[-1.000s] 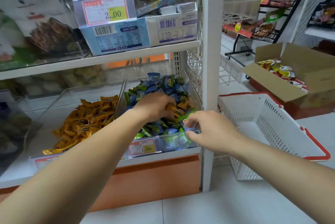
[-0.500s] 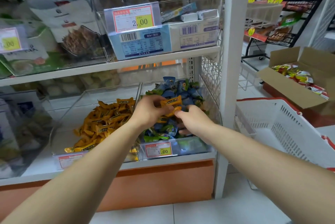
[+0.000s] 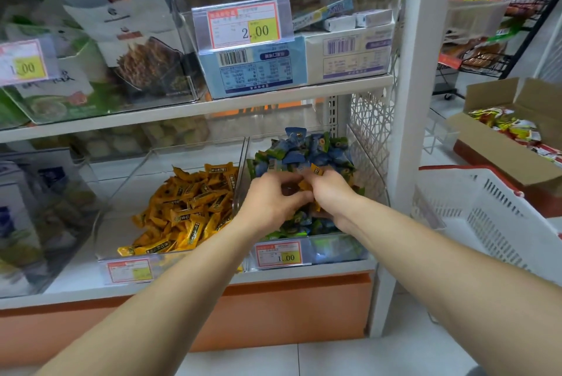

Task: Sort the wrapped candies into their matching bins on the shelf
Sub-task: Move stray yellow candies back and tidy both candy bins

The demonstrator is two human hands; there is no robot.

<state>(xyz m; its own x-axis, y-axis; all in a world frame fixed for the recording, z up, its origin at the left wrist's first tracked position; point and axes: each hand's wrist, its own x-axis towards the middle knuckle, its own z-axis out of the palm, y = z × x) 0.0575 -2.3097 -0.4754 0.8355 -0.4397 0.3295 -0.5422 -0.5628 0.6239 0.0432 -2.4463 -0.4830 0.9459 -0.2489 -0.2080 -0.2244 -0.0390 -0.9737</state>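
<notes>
Over the right bin (image 3: pixel 340 251) of blue candies (image 3: pixel 304 150), the left hand (image 3: pixel 270 202) and right hand (image 3: pixel 333 193) both clutch stray orange candies (image 3: pixel 306 184). Light, crinkly, probably slippery (foil pillow-packs): pinch the crimped ends, or scoop several.

The left hand (image 3: pixel 270 202) and the right hand (image 3: pixel 331 193) pinch orange candies (image 3: pixel 305 185) between their fingers; blue candies (image 3: pixel 304 153) lie just beyond the fingertips.
</notes>
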